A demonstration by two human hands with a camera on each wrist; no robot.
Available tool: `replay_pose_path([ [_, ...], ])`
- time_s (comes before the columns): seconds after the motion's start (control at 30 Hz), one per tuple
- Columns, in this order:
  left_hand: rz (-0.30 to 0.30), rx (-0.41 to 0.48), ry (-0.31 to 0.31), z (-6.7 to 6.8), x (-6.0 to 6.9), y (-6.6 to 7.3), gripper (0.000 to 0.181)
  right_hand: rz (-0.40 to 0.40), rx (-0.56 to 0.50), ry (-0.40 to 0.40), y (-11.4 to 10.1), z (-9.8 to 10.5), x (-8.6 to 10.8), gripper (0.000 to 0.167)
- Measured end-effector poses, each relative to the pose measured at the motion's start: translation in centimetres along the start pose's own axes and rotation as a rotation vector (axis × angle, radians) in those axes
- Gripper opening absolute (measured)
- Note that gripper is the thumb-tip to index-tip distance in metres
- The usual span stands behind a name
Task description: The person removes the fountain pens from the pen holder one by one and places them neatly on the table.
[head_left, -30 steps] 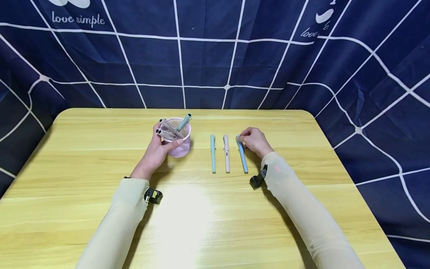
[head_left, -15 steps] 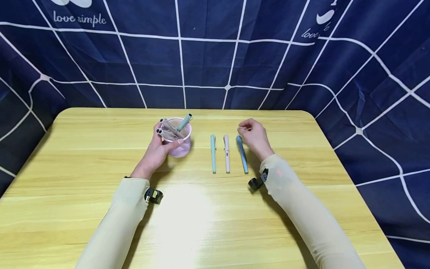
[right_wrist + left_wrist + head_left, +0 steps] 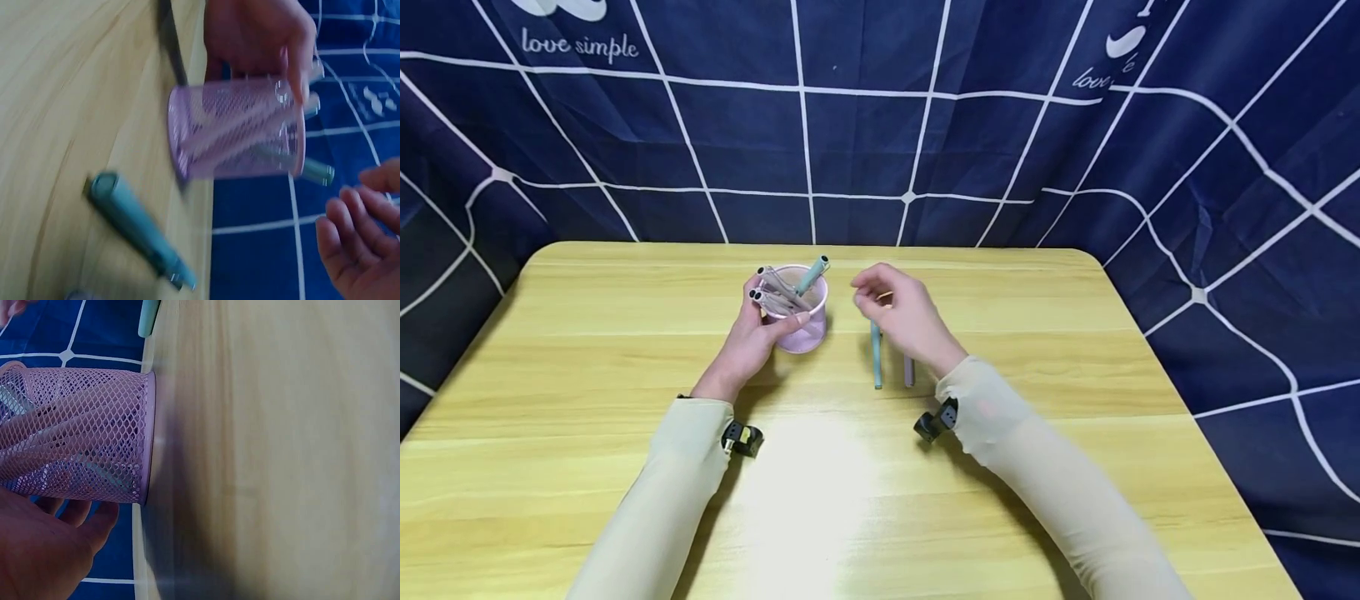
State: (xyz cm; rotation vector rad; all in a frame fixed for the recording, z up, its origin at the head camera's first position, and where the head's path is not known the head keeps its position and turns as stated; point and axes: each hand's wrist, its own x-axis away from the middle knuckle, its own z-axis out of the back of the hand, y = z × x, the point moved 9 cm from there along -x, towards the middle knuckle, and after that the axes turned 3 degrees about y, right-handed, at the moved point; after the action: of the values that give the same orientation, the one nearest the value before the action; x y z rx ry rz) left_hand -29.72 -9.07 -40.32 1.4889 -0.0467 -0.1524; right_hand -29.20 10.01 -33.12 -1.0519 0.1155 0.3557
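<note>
My left hand (image 3: 741, 346) grips a pink mesh cup (image 3: 805, 335), thumb over its rim, fingers round the far side. Several pens lean in the cup, greyish-pink ones and a teal one (image 3: 812, 273). My right hand (image 3: 910, 321), empty with loosely bent fingers, hovers right of the cup above the pens on the table. Beneath it, a teal pen (image 3: 876, 357) and a pale purple pen (image 3: 909, 371) are partly covered; the blue pen is hidden. The right wrist view shows the right hand's fingers (image 3: 350, 231) apart from the cup (image 3: 240, 134), which stands upright on the table.
A light wooden table (image 3: 820, 517) carries the cup and pens. Dark blue cloth (image 3: 857, 142) with white lines hangs behind it and at both sides. Small black cameras sit on both wrists.
My right hand has let go of the blue pen, lifted off and moved left over the other pens. The left hand and cup have stayed in place.
</note>
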Motion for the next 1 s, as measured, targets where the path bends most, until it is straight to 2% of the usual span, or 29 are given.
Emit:
replay_pose_path([
  [0.17,-0.002,0.022,-0.002,-0.1,0.1,-0.1,0.077,0.086,0.069,-0.119,-2.2,-3.1,-0.5,0.016],
  [0.3,-0.002,0.029,-0.013,-0.2,0.1,-0.2,0.076,0.103,0.072,-0.155,-3.5,-4.8,-1.0,0.017],
  [0.43,-0.019,0.017,-0.008,-0.1,0.1,0.0,0.077,0.098,0.019,-0.175,-4.4,-6.3,-1.9,0.018],
  [0.53,-0.031,0.008,-0.011,0.0,0.0,0.2,0.078,0.077,0.009,-0.191,-4.6,-7.4,-2.6,0.021],
  [0.7,-0.030,0.032,-0.020,0.0,0.0,0.2,0.080,0.058,0.056,-0.226,-4.3,-8.7,-3.0,0.025],
  [1.0,-0.012,0.032,-0.013,0.1,-0.1,0.1,0.085,0.062,0.083,-0.229,-3.9,-9.7,-3.1,0.022],
])
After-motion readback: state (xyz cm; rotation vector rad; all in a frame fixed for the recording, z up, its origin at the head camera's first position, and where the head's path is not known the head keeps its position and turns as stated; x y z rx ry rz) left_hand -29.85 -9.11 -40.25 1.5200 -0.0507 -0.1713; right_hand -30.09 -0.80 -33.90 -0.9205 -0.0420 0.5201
